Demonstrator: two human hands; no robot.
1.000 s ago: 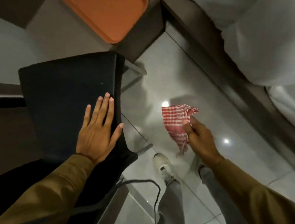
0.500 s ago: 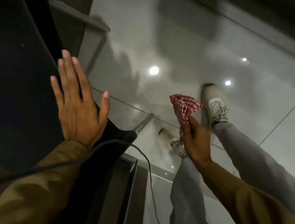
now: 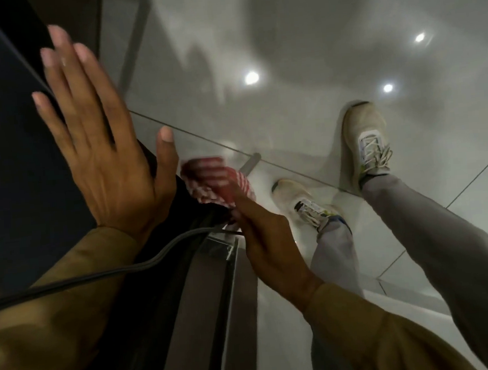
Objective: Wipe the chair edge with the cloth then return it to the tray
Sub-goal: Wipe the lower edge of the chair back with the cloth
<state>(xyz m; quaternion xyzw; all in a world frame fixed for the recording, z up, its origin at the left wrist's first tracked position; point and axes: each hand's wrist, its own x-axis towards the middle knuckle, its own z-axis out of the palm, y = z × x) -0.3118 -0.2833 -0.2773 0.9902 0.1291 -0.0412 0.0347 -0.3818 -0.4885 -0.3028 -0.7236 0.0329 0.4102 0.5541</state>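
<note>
Glossy grey tiled floor (image 3: pixel 300 63) across the far and right of the scene, with three bright light spots mirrored in it. Dark chair (image 3: pixel 9 150) filling the left side, its edge running from far left down toward the near centre.

Left hand (image 3: pixel 103 155) spread flat on the chair, palm down, four fingers together and pointing far, thumb splayed out to the right past the edge. Nothing gripped in it. Tan sleeve at the wrist.

Right hand (image 3: pixel 264 238) just right of the chair edge, near the left thumb, fingers closed around one red-and-white striped cloth (image 3: pixel 216 181). Cloth bunched and blurred, pressed up against the chair edge just beside the left thumb; exact contact hard to make out through the blur. Second tan sleeve trailing to the near right.

One black cable (image 3: pixel 121 270) draped across the left sleeve and reaching toward the right hand. Two pale shoes (image 3: pixel 365 143) on the floor to the right, one far, one nearer, with two grey trouser legs above them. One chair leg (image 3: pixel 249 162) visible past the cloth. Tray out of view.
</note>
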